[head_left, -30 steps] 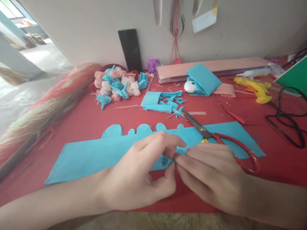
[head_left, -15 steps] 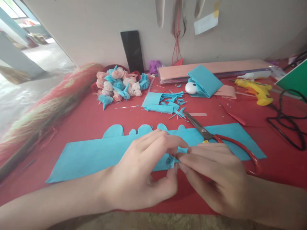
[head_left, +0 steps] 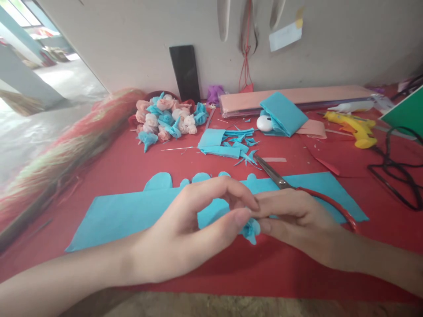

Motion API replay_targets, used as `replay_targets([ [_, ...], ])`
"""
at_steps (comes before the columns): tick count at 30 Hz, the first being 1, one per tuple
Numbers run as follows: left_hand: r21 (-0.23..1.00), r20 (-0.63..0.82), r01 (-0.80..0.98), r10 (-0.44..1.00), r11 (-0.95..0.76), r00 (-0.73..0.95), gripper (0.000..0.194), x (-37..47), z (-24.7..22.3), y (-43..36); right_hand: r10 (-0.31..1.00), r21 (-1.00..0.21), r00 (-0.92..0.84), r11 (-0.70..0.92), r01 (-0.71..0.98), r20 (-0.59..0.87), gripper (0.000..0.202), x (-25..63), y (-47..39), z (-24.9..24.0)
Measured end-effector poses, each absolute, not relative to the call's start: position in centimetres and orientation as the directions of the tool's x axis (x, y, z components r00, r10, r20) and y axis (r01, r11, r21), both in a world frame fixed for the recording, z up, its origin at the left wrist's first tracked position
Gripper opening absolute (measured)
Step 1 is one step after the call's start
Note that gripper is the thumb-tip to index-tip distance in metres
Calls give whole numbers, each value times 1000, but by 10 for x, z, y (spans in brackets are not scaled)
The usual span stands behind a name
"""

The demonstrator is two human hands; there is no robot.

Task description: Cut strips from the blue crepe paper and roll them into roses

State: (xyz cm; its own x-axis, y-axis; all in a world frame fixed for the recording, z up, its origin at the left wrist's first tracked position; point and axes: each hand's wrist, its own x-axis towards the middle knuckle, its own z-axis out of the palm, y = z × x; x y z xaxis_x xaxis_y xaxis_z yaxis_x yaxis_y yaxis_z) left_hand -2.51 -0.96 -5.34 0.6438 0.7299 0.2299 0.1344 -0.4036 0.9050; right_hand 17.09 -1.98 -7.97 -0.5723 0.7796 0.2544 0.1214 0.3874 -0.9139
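A small blue crepe-paper flower (head_left: 251,230) is pinched between the fingertips of my two hands, with loose petals showing below them. My left hand (head_left: 176,240) has its thumb and index finger curled together at the flower's left side. From the right, the fingers of my right hand (head_left: 304,224) close on its other side. Beneath both hands lies a long blue paper strip (head_left: 122,220). Several rounded blue petal cutouts (head_left: 159,181) lie along its far edge. Scissors (head_left: 272,172) with red handles rest across the strip, partly hidden behind my right hand.
Finished paper flowers (head_left: 165,118) are heaped at the back left, near a leaning black phone (head_left: 185,72). Blue scraps (head_left: 220,143) lie mid-table. A yellow glue gun (head_left: 358,127) with a black cord sits at right. A red broom (head_left: 82,132) lines the left edge.
Both hands have turned around the flower, and it now sits a little lower and further right with more petals showing. My left thumb has moved up against it. The view has shifted slightly.
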Motion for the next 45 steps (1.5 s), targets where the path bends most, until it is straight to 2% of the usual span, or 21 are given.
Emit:
replay_targets([
  [5, 910, 218, 132, 724, -394, 654, 13, -27, -49, -8, 724, -994, -682, 44, -105, 104, 17, 173, -15, -84],
  [9, 910, 253, 88, 711, -405, 656, 17, -26, -47, -11, 687, -985, -726, -101, -137, 30, 18, 174, -15, -95],
  [14, 927, 201, 124, 747, -355, 634, 14, -24, -45, -13, 637, -947, -770, -270, -173, -41, 24, 174, -14, -104],
  [25, 898, 143, 230, 745, -374, 652, 9, -24, -46, -14, 616, -885, -779, -420, -200, -117, 20, 174, -14, -107],
  [33, 891, 128, 267, 767, -367, 628, 17, -25, -49, -13, 607, -837, -784, -493, -239, -134, 12, 174, -14, -108],
  [40, 925, 84, 235, 763, -299, 640, 16, -23, -49, -12, 504, -697, -858, -651, -302, -100, 11, 169, -13, -115],
  [45, 948, 40, 216, 761, -234, 648, 10, -23, -50, -13, 476, -627, -874, -712, -315, -101, 8, 167, -14, -116],
])
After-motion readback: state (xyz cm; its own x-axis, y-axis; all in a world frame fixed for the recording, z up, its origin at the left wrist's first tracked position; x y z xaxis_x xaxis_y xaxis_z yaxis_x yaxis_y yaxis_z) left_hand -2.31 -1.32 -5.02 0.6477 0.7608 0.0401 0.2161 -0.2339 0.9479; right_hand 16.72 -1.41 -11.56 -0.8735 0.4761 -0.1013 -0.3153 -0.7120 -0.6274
